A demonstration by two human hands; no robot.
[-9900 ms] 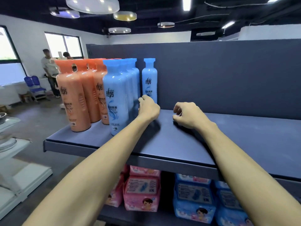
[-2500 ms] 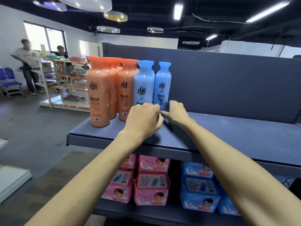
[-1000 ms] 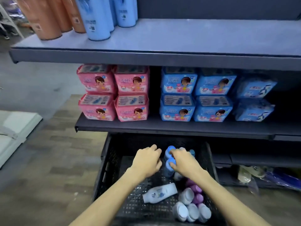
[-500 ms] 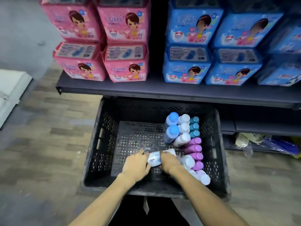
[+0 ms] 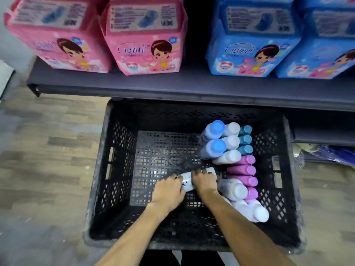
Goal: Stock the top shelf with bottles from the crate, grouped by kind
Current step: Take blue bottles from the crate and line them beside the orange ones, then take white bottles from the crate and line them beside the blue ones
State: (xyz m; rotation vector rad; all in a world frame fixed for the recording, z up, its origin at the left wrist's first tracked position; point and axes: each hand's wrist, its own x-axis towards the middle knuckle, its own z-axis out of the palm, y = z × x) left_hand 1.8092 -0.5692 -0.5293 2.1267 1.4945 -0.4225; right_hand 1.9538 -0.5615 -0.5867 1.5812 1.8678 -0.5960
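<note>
- on the floor of the black crate (image 5: 119, 169), a white bottle (image 5: 187, 181) is shown lying on its side, long axis running left to right and rising slightly toward the right, where its far end shows past the knuckles.
- left hand (image 5: 167, 191) is closed over the bottle's left end, fingers curled around it; right hand (image 5: 204, 182) is curled over its right part. both hands are touching the bottle, so neither is nearer; it lies directly beneath them.
- the bottle is judged to be gripped but not yet lifted, since it appears to rest on the mesh.
- right of the hands, the remaining bottles are packed along the crate's right wall: blue-capped bottles (image 5: 213, 139), white-capped bottles (image 5: 230, 143), teal-capped bottles (image 5: 245, 140), purple bottles (image 5: 243, 170), and more white bottles (image 5: 247, 206) at the near end. the nearest of these lies just beside the right hand.
- left of the hands, the crate floor is bare, and open room is offered straight up and to the left.
- above the crate's far wall, the edge of a lower shelf (image 5: 192, 89) overhangs, loaded with pink packs (image 5: 142, 39) and blue packs (image 5: 249, 43); a lift is judged to need drawing toward the body before rising, so the edge is cleared. the top shelf is not in view.
</note>
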